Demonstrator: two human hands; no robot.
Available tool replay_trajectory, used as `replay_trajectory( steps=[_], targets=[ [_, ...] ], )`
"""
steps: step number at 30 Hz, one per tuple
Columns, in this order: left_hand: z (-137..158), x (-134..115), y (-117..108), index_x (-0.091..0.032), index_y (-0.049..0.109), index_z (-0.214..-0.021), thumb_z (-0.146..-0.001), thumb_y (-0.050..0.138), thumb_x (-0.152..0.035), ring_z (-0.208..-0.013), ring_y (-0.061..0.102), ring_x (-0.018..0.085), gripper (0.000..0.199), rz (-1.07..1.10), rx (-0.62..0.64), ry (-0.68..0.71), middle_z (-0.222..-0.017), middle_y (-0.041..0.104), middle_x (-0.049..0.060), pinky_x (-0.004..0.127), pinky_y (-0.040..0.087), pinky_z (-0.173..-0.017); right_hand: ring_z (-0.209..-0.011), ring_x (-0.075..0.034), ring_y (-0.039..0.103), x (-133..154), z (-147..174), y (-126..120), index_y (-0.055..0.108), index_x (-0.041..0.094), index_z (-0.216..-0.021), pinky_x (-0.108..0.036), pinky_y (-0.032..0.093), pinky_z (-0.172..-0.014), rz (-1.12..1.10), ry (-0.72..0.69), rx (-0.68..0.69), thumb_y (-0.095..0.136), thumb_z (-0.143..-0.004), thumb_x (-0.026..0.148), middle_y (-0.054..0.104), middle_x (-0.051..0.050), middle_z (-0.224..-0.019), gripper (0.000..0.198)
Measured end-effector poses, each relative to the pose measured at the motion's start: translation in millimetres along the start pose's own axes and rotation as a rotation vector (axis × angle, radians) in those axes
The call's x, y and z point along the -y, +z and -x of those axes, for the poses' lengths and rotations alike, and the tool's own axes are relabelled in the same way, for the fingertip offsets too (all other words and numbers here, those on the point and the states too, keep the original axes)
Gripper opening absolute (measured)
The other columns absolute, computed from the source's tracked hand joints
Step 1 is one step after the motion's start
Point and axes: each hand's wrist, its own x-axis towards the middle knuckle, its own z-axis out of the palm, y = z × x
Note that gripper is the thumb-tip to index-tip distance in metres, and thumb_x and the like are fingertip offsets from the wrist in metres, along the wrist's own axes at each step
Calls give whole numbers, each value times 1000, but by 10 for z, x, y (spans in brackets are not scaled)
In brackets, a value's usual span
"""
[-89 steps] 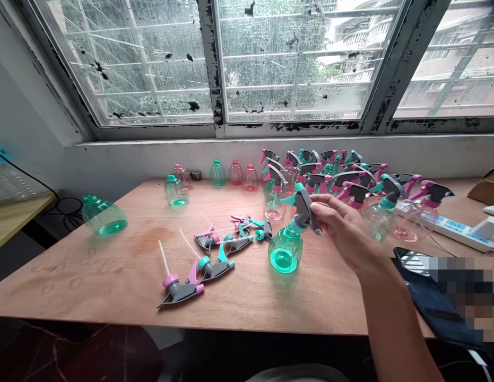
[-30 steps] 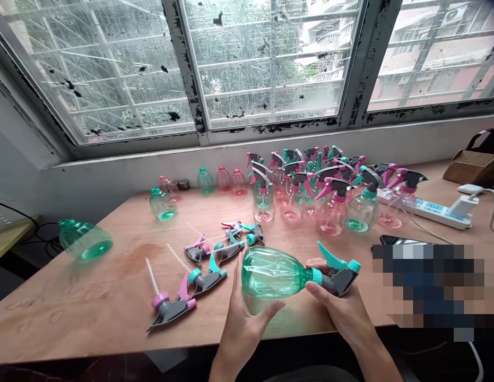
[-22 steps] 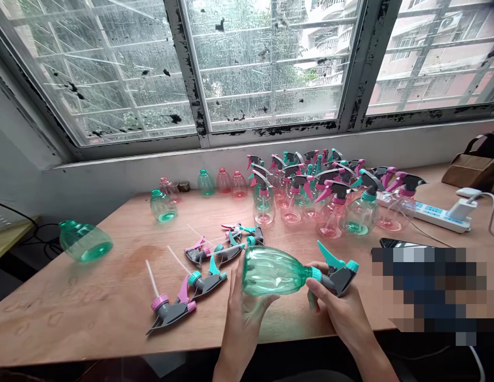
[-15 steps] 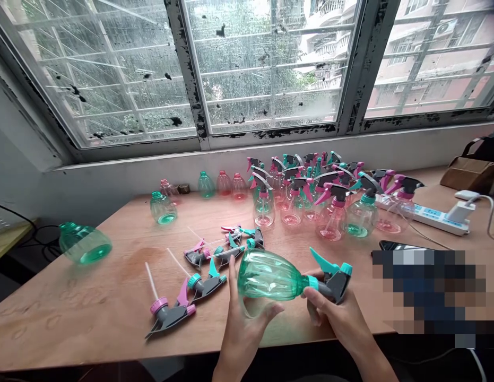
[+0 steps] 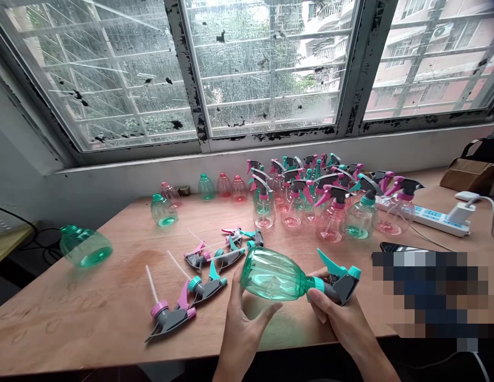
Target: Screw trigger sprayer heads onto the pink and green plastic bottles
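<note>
A clear green spray bottle (image 5: 273,273) lies sideways in the air above the table's front edge, its neck toward the right. My left hand (image 5: 247,323) cups its base, thumb below and fingers behind. At the neck, the fingers of my right hand (image 5: 340,318) close around the teal collar of the grey spray head (image 5: 342,284), which sits on the bottle's mouth; its teal trigger points up. How tightly the collar is screwed on cannot be seen. Left of my hands lie several loose spray heads, among them a pink-collared one (image 5: 169,318) and a teal-collared one (image 5: 207,286).
Many assembled spray bottles (image 5: 336,217) stand at the back right. Headless bottles stand at the back left, and a green bottle (image 5: 85,246) leans near the left edge. A power strip (image 5: 441,220), a phone (image 5: 406,246) and a brown bag (image 5: 469,172) are on the right.
The bottle and both hands have shifted slightly right, and the spray head's end has dipped a little. The hold of both hands stays the same.
</note>
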Motion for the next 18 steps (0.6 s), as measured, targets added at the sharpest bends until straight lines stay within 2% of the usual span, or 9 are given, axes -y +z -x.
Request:
replay_trajectory(
  steps=[3, 6, 10, 12, 15, 18],
  targets=[
    [26, 39, -15, -29, 45, -150, -81, 85, -48, -140, 54, 35, 81, -3, 2, 0, -147, 62, 10, 46, 40, -120, -43, -10, 43, 16, -8, 16, 70, 21, -95, -23, 31, -45, 9, 2, -23, 86, -82, 44, 53, 8, -51, 31],
    [28, 32, -23, -27, 47, -149, -95, 68, -53, -138, 57, 35, 64, 48, 15, -21, -145, 64, 13, 47, 45, -116, -41, -9, 42, 38, -26, 32, 68, 22, -90, -22, 30, -43, -13, 8, -34, 86, -82, 45, 53, 8, -51, 31],
    [-1, 13, -13, -36, 56, -143, -99, 66, -40, -155, 33, 31, 45, -67, -38, 170, -163, 44, 4, 45, 29, -127, -41, -8, 43, 58, -46, 47, 64, 23, -88, -19, 31, -40, -74, 4, -94, 87, -82, 44, 57, 8, -55, 32],
    [-6, 26, -14, -38, 57, -142, -101, 64, -36, -156, 32, 29, 42, -100, -47, 202, -164, 42, 2, 45, 26, -128, -42, -7, 44, 68, -42, 56, 64, 22, -89, -18, 32, -39, -92, -1, -114, 86, -83, 43, 59, 7, -57, 31],
    [15, 66, -27, -34, 50, -145, -97, 69, -38, -150, 40, 31, 52, -83, -8, 111, -159, 47, 7, 48, 28, -126, -43, -8, 47, 74, -20, 65, 65, 22, -92, -19, 36, -40, -92, -5, -124, 86, -84, 43, 60, 6, -58, 30],
    [53, 107, -33, -27, 39, -151, -91, 76, -44, -152, 36, 35, 72, -47, 32, 37, -159, 46, 13, 51, 26, -126, -44, -11, 50, 66, -3, 59, 67, 22, -95, -21, 38, -42, -63, -22, -96, 86, -84, 43, 61, 5, -58, 30]
  ],
)
